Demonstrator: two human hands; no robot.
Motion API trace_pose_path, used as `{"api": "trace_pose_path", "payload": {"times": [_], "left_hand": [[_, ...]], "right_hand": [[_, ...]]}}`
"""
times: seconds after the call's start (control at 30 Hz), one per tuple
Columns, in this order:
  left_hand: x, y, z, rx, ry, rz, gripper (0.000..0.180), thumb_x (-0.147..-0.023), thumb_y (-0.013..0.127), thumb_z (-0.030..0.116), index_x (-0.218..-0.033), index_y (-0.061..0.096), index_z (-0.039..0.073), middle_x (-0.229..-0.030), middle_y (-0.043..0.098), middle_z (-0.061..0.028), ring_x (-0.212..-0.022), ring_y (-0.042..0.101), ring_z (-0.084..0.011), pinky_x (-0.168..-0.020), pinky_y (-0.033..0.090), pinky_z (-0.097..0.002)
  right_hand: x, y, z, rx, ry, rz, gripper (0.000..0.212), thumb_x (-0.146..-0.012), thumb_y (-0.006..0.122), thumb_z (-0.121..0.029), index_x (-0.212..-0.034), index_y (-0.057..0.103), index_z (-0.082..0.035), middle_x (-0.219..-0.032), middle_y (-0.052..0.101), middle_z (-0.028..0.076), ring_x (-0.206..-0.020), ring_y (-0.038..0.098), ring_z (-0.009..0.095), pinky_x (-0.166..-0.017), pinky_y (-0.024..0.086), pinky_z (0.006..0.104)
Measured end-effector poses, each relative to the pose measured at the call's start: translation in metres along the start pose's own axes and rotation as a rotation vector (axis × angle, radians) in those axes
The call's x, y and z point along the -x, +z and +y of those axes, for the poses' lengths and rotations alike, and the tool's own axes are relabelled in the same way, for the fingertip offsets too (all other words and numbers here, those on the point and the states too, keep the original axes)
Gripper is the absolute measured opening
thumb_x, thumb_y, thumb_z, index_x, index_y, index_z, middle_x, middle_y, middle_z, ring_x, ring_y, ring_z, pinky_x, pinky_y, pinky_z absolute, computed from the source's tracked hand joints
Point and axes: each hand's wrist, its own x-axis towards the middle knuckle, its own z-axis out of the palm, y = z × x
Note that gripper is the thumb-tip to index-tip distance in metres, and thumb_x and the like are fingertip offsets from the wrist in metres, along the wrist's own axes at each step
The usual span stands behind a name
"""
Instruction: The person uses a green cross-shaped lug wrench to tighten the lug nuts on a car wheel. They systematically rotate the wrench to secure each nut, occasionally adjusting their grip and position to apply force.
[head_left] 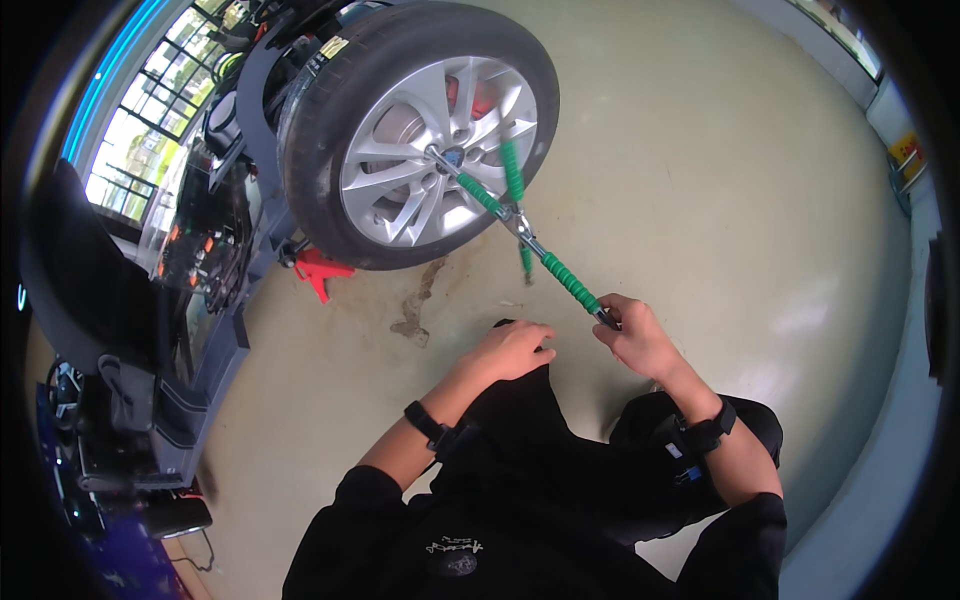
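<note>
A four-way lug wrench [570, 282] with green grips reaches from a car wheel [427, 180] out toward me. Its far end meets the silver alloy rim near a lug-nut hole beside the hub. The cross arms look blurred. Around the wrench's near end, my right hand [638, 338] is closed. My left hand [508, 350] rests on my black-clad knee with its fingers loosely spread, holding nothing. Behind the spokes, part of a red brake caliper [478, 98] shows. The wheel's black tire [320, 140] stands upright.
A red jack stand [322, 272] sits below the wheel on the left. Dark vehicle frame parts and a black seat [80, 270] fill the left side. A brown stain [415, 315] marks the pale floor [700, 180]. At right runs a pale blue wall [915, 330].
</note>
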Motion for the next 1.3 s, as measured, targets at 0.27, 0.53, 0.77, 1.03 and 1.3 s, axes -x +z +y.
{"api": "trace_pose_path", "payload": {"times": [0.27,0.53,0.77,1.03,1.3], "left_hand": [[0.022,-0.081,0.058,-0.423,0.236,0.652,0.039,-0.085,0.062,0.017,-0.120,0.054,0.003,-0.121,0.055,-0.0112,-0.117,0.049,-0.0309,-0.098,0.037,-0.0486],[0.020,-0.081,0.034,-0.416,0.296,0.689,0.040,-0.080,0.063,0.012,-0.119,0.054,0.004,-0.131,0.045,-0.0130,-0.121,0.045,-0.0306,-0.103,0.033,-0.0496],[0.015,-0.103,0.041,-0.562,0.017,0.657,0.048,-0.084,0.063,0.019,-0.127,0.047,0.004,-0.135,0.040,-0.0138,-0.125,0.041,-0.0334,-0.103,0.030,-0.0607],[0.022,-0.090,0.037,-0.365,0.227,0.586,0.043,-0.083,0.063,0.015,-0.122,0.051,0.002,-0.128,0.046,-0.0136,-0.121,0.045,-0.0327,-0.102,0.035,-0.0497],[-0.045,-0.137,0.080,-0.876,0.342,0.566,0.036,-0.082,0.061,0.020,-0.113,0.060,0.004,-0.130,0.049,-0.0114,-0.132,0.038,-0.0261,-0.109,0.025,-0.0553]], "right_hand": [[0.000,0.000,-0.004,-0.144,0.092,-0.130,0.023,-0.081,0.056,-0.008,-0.100,0.058,0.006,-0.058,0.054,0.008,-0.047,0.054,0.016,-0.044,0.044,0.0317],[-0.003,0.000,-0.003,-0.079,0.038,-0.096,0.028,-0.082,0.056,-0.007,-0.105,0.056,0.008,-0.059,0.056,0.009,-0.047,0.055,0.017,-0.043,0.043,0.0311],[-0.001,-0.002,-0.007,-0.122,0.066,-0.100,0.036,-0.081,0.057,-0.007,-0.112,0.055,0.009,-0.061,0.057,0.010,-0.046,0.055,0.018,-0.042,0.044,0.0325],[-0.004,-0.007,-0.007,-0.065,0.063,-0.104,0.037,-0.081,0.056,-0.007,-0.114,0.054,0.008,-0.060,0.057,0.010,-0.044,0.054,0.018,-0.041,0.044,0.0333],[-0.007,0.000,0.003,-0.090,0.029,-0.091,0.035,-0.083,0.056,-0.008,-0.114,0.055,0.008,-0.059,0.057,0.009,-0.044,0.055,0.016,-0.039,0.045,0.0304]]}}
